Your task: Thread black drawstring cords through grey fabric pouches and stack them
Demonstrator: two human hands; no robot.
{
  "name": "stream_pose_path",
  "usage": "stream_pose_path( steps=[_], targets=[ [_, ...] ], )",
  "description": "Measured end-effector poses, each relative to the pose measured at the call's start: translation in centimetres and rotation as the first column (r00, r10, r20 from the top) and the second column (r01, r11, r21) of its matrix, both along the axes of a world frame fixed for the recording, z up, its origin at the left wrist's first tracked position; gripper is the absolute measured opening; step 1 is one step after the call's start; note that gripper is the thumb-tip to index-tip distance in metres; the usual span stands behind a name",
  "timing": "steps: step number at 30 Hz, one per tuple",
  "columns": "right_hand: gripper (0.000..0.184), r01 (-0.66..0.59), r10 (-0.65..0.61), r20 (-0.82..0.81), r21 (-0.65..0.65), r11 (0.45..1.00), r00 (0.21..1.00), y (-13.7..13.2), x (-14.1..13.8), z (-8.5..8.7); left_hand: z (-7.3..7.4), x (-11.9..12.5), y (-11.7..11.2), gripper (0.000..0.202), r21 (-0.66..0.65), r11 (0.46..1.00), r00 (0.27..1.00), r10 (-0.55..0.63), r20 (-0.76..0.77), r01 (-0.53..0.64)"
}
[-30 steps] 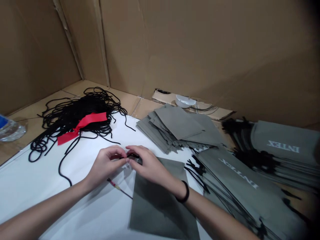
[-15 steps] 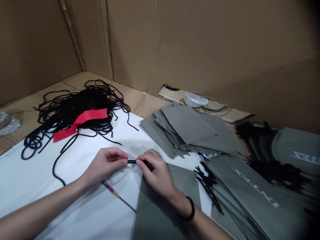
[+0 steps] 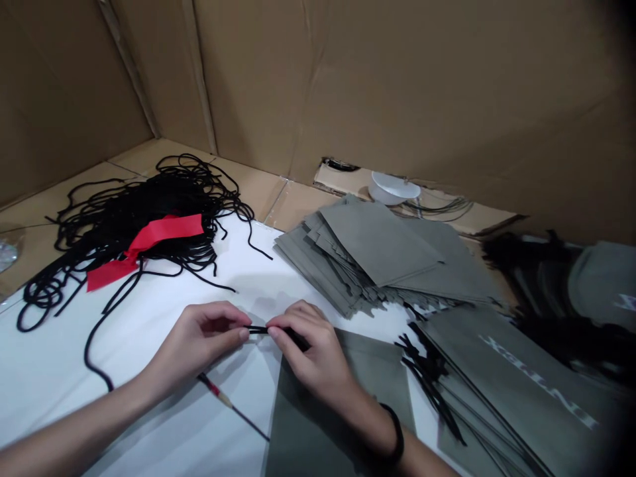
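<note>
Since the earlier frame, the left hand (image 3: 203, 341) and right hand (image 3: 308, 351) have parted slightly, and a short length of black cord (image 3: 258, 329) now shows between them. Both hands pinch it between thumb and fingertips. Its long axis runs almost level from hand to hand, dipping slightly into the right hand, which holds more of it. A flat grey fabric panel (image 3: 303, 430) lies beneath the right hand on the white table (image 3: 258, 278). A thin rod with a red band (image 3: 216, 391) lies just below the left hand. Beyond the hands are a tangle of black cord (image 3: 149, 225) and stacked grey panels (image 3: 368, 255).
</note>
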State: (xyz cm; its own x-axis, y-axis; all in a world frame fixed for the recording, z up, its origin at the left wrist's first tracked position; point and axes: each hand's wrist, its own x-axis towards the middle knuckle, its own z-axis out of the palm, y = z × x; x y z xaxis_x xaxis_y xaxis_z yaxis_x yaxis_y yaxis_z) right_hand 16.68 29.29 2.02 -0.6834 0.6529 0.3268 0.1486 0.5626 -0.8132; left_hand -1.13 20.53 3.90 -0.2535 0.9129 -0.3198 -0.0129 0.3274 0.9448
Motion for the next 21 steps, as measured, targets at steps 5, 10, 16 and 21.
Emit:
stream_pose_path(
  steps=[5,10,16,21],
  targets=[
    [0.011,0.026,-0.026,-0.012,-0.024,0.999,1.0,-0.06,0.11,0.13,-0.22,-0.59,-0.07,0.02,-0.084,0.994,0.992,0.074,0.102,-0.066],
    [0.011,0.047,-0.048,-0.03,-0.024,0.999,0.998,0.0,0.09,0.17,-0.45,-0.83,-0.17,0.023,-0.084,0.99,0.978,0.126,0.169,-0.113],
    [0.014,0.057,-0.06,-0.078,-0.041,0.998,0.995,0.09,0.02,0.21,0.02,-0.5,0.01,0.023,-0.109,0.99,0.953,0.118,0.278,-0.091],
    [0.014,0.046,-0.051,-0.095,-0.047,0.998,0.994,0.11,-0.06,0.21,0.43,-0.07,0.17,0.022,-0.078,0.995,0.984,0.072,0.162,-0.06]
  ],
)
